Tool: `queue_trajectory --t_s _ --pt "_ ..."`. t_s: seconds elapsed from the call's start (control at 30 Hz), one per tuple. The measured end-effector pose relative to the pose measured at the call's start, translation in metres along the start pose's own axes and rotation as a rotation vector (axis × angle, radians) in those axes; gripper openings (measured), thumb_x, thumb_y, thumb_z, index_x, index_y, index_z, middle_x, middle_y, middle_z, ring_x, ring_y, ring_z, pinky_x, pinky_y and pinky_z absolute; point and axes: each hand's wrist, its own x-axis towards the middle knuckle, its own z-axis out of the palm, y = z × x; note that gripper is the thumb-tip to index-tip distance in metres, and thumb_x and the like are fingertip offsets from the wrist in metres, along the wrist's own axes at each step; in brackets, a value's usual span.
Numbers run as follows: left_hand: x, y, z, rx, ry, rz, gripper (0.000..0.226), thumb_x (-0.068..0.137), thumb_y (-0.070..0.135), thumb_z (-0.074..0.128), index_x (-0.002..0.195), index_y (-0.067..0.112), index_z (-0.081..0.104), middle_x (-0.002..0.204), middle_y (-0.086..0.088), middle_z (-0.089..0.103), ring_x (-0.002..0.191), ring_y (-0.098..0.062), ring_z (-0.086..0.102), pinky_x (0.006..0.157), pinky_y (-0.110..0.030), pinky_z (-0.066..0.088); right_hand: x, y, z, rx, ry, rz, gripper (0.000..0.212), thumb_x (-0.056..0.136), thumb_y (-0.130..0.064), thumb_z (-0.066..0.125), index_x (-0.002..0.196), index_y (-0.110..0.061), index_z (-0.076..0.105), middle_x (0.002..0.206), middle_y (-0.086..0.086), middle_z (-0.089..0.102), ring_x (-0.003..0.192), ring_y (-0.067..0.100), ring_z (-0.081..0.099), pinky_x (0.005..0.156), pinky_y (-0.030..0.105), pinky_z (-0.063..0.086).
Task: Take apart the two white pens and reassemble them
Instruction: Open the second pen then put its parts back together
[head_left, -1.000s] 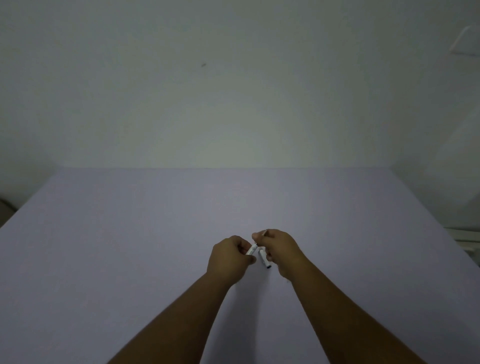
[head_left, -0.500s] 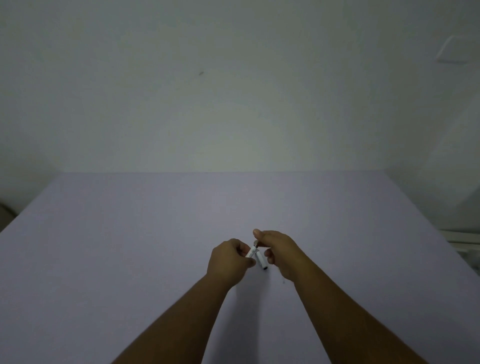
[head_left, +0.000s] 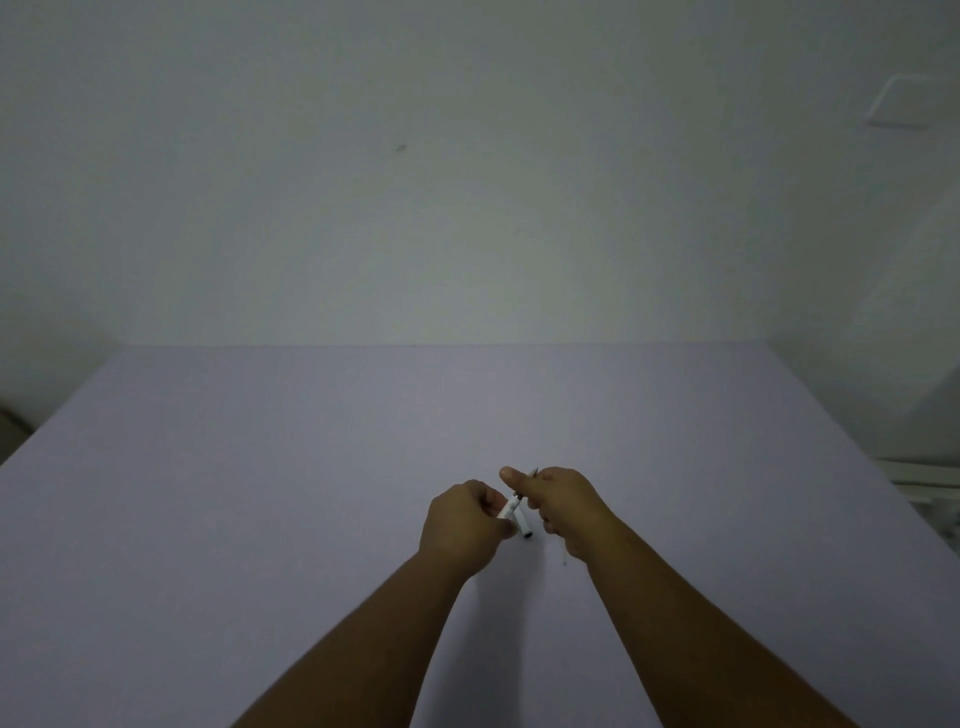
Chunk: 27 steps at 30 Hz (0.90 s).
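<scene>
Gripping a white pen barrel (head_left: 510, 508) between both hands above the purple table (head_left: 260, 519), the person has drawn the right hand (head_left: 563, 506) slightly away from the left since half a second ago, opening a wider gap. The barrel's long axis slants from lower left, in the left hand (head_left: 465, 522), up toward the right thumb. A second white piece (head_left: 523, 525) points down and right, dark tip lowest. A thin refill (head_left: 562, 557) shows below the right hand. Both hands are curled closed on pen parts; a dark tip (head_left: 534, 471) pokes above the right fist.
</scene>
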Motion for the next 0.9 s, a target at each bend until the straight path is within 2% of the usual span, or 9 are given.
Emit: queue_trajectory --t_s 0.1,0.17,0.3,0.43,0.5,0.6,0.73,0.83,0.9 --pt "0.0005 -0.0009 -0.0019 -0.021 0.006 -0.017 0.018 0.075 0.013 0.076 0.079 0.021 0.06 0.068 0.013 0.056 0.061 0.0 0.051 0.053 -0.016 0.037 -0.0013 0.0016 -0.0018 0.248 -0.085 -0.029 0.023 0.086 -0.03 0.063 0.075 -0.01 0.063 0.084 0.012 0.058 0.059 0.013 0.04 0.06 0.027 0.038" --pt "0.0014 0.0001 -0.0027 -0.012 0.004 -0.016 0.019 0.075 0.014 0.076 0.078 0.022 0.06 0.068 0.013 0.055 0.061 0.0 0.05 0.053 -0.016 0.037 -0.0017 0.0018 -0.0035 0.254 -0.076 -0.051 0.016 0.086 -0.02 0.064 0.073 -0.01 0.065 0.08 0.013 0.058 0.056 0.013 0.04 0.057 0.025 0.036" --pt "0.0022 0.0025 -0.002 0.011 -0.006 -0.008 0.021 0.076 0.014 0.076 0.075 0.024 0.057 0.068 0.013 0.055 0.061 -0.001 0.049 0.053 -0.016 0.037 0.0033 -0.0008 -0.001 0.02 0.026 0.009 0.037 0.081 -0.045 0.066 0.067 -0.012 0.058 0.068 0.003 0.055 0.054 0.014 0.041 0.056 0.026 0.037" --pt "0.003 0.0029 -0.0031 -0.018 -0.009 -0.021 0.02 0.076 0.013 0.076 0.077 0.022 0.059 0.068 0.012 0.055 0.06 -0.001 0.05 0.053 -0.016 0.038 -0.0006 -0.0024 -0.0028 0.239 -0.069 -0.017 0.012 0.084 -0.015 0.064 0.073 -0.01 0.065 0.072 0.007 0.056 0.057 0.013 0.041 0.054 0.024 0.037" --pt "0.003 0.004 -0.0028 -0.011 -0.014 -0.019 0.019 0.076 0.013 0.076 0.078 0.022 0.059 0.068 0.012 0.055 0.06 -0.001 0.05 0.053 -0.016 0.037 0.0003 -0.0045 -0.003 0.116 -0.02 -0.002 0.019 0.083 -0.024 0.067 0.073 -0.009 0.063 0.067 0.004 0.055 0.053 0.014 0.04 0.054 0.025 0.037" --pt "0.0029 0.0046 -0.0031 -0.023 -0.022 -0.028 0.021 0.076 0.012 0.075 0.075 0.023 0.058 0.069 0.011 0.055 0.061 -0.003 0.05 0.054 -0.017 0.039 0.0015 -0.0075 -0.0027 -0.013 -0.003 0.041 0.038 0.081 -0.046 0.066 0.082 -0.008 0.062 0.08 0.003 0.06 0.059 0.014 0.044 0.062 0.028 0.041" --pt "0.0028 0.0049 -0.0034 -0.012 -0.017 -0.032 0.019 0.076 0.013 0.076 0.077 0.022 0.059 0.069 0.011 0.056 0.063 -0.005 0.052 0.053 -0.016 0.038 -0.0006 -0.0049 -0.0046 0.134 -0.087 -0.014 0.014 0.084 -0.026 0.066 0.084 -0.012 0.066 0.081 0.005 0.06 0.065 0.014 0.047 0.063 0.028 0.042" --pt "0.0015 0.006 -0.0016 0.008 -0.024 -0.029 0.018 0.076 0.013 0.076 0.078 0.02 0.06 0.07 0.01 0.056 0.068 -0.01 0.054 0.054 -0.016 0.039 -0.0006 -0.0054 -0.0041 -0.055 -0.006 0.007 0.035 0.082 -0.04 0.066 0.092 -0.006 0.064 0.079 0.002 0.06 0.068 0.017 0.05 0.071 0.032 0.044" --pt "0.0011 0.0052 -0.0017 0.001 -0.027 -0.033 0.022 0.076 0.013 0.076 0.073 0.024 0.057 0.068 0.011 0.055 0.064 -0.006 0.053 0.054 -0.016 0.039 -0.0011 -0.0057 -0.0048 -0.044 -0.029 0.018 0.039 0.082 -0.046 0.064 0.089 -0.008 0.064 0.082 0.001 0.06 0.067 0.015 0.048 0.069 0.03 0.043"
